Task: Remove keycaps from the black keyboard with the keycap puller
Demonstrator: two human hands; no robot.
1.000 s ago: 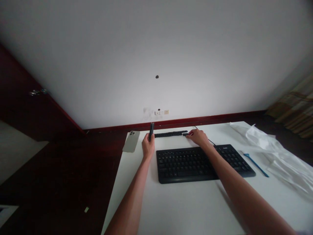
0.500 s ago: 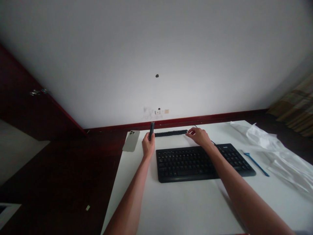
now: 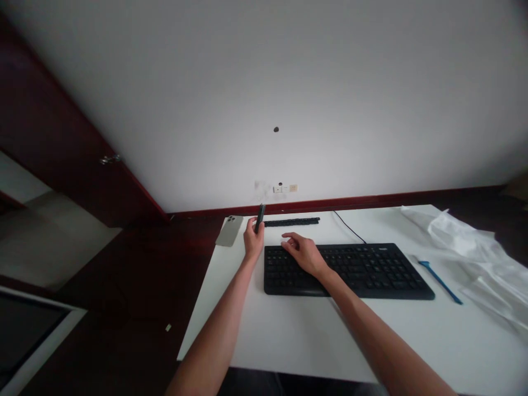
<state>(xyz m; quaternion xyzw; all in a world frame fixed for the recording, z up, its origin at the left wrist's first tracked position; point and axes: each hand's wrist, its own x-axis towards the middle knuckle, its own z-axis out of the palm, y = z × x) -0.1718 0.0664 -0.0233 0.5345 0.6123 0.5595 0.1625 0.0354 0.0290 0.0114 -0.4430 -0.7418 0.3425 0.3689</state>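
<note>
My left hand [image 3: 253, 242] is closed around a narrow black bar-shaped piece [image 3: 259, 218], held upright above the far left part of the table; its exact kind is unclear. Over the left half of a black keyboard [image 3: 371, 269] hovers my right hand [image 3: 303, 253], thumb and forefinger apart, with nothing visible between them. Beyond both hands lies a long row of small black pieces [image 3: 292, 222], which look like keycaps. My right hand and forearm hide part of the keys.
On the white table [image 3: 289, 335], a phone [image 3: 230, 230] lies at the far left corner. A blue stick-like tool [image 3: 440, 282] rests right of the keyboard, beside crumpled white plastic [image 3: 466, 236]. A thin cable [image 3: 348, 226] runs behind the keyboard.
My right hand has moved left and nearer, from the right end of the black row to above the keyboard's left half. My left hand keeps its grip. The view has shifted left.
</note>
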